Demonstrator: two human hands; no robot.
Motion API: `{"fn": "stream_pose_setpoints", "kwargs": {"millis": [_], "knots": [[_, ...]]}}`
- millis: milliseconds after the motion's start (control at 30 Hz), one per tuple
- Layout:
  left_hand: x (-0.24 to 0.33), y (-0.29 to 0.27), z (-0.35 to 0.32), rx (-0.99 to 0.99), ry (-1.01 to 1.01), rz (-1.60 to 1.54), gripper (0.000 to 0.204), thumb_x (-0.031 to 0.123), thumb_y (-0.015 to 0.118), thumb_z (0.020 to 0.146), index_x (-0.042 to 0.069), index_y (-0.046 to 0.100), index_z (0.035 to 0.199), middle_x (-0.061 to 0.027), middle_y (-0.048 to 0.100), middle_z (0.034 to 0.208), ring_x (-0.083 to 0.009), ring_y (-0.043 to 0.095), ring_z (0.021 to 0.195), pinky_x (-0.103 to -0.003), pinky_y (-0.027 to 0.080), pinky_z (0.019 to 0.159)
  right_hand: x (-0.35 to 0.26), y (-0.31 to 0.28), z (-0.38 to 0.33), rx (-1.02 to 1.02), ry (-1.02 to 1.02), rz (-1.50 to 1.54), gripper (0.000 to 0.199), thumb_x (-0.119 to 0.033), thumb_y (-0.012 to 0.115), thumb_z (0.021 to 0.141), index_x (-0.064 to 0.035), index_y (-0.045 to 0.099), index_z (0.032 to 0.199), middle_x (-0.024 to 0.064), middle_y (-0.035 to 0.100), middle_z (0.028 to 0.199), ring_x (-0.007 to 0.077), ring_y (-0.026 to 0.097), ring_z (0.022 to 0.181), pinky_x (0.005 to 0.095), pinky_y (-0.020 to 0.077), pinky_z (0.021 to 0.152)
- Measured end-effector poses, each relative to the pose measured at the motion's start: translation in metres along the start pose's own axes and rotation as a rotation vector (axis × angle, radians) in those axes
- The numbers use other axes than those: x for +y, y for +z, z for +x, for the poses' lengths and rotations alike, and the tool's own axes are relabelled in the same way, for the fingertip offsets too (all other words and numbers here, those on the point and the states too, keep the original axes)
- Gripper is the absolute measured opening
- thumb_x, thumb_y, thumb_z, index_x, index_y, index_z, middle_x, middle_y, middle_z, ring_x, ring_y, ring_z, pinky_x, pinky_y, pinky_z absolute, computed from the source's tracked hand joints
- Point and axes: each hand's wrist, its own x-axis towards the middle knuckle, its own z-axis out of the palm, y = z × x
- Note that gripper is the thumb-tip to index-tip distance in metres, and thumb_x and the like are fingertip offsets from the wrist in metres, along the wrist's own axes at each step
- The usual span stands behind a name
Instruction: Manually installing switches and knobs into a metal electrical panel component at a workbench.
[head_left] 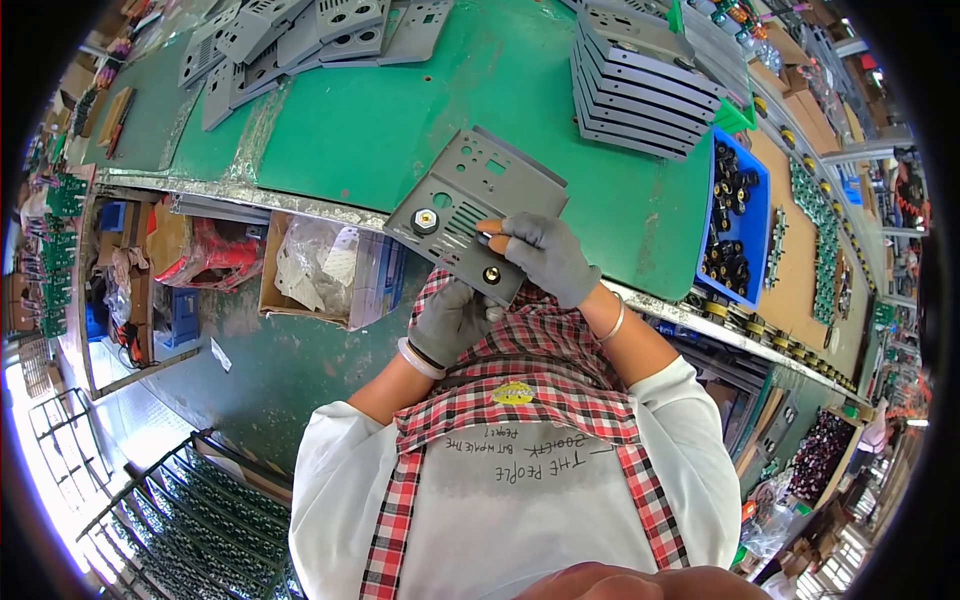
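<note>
Workbench [340,130], green-topped, crosses the upper view, its far side cut off by the frame. Person in a red, black and white checked apron [510,345] stands at the near edge, lower body hidden beneath chest and arms. On the bench, upper left, loose pile of grey sheet-metal panels [330,35], overlapping, top cut off; count uncertain. Upper right, nested stack of grey panels [645,95], mostly edges showing, top also cut off. Beside the stack, blue plastic bin [762,222] of black knob-like parts [735,190], too jumbled to tell singly. Below bench height, cardboard box [270,265] with clear plastic wrap; what lies under the wrap unclear. Single grey punched panel [460,195] held tilted in front of the apron, overlapping the bench's near edge in view; its lower edge partly covered by the left hand. Right hand [550,258], grey-gloved, thumb and forefinger tips bare and close together over the slots; cannot tell whether anything small is pinched there. Left hand [447,325], also gloved, closed on the panel's lower edge, most fingers out of sight. Silver hex-nut fitting [425,220] sits near the panel's left edge; smaller brass-coloured fitting [491,275] near the bottom, its dark centre hard to read.
</note>
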Motion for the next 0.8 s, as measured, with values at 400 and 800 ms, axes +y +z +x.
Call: {"fn": "stream_pose_setpoints", "kwargs": {"millis": [400, 800], "knots": [[0.011, 0.014, -0.006, -0.079, -0.013, 0.080, 0.049, 0.027, 0.059, 0.084, 0.006, 0.042, 0.124, -0.0076, 0.052, 0.115, -0.0183, 0.054, 0.102, -0.033, 0.047, 0.085, 0.014, -0.007, 0.003, -0.060, 0.051, 0.006, 0.027, -0.021, 0.058, 0.080, -0.0027, 0.064, 0.099, 0.0088, 0.065, 0.094, 0.0145, 0.059, 0.084, 0.0262, 0.0463, 0.077], [0.005, 0.014, 0.015, -0.023, 0.065, 0.273, 0.048, 0.029, 0.058, 0.084, 0.001, 0.045, 0.120, -0.0093, 0.055, 0.113, -0.0204, 0.053, 0.105, -0.035, 0.043, 0.090, 0.005, -0.019, -0.010, -0.310, -0.335, -0.871, 0.022, -0.026, 0.062, 0.071, -0.0146, 0.067, 0.088, 0.0011, 0.060, 0.109, 0.0205, 0.049, 0.108, 0.0341, 0.0461, 0.084]]}}
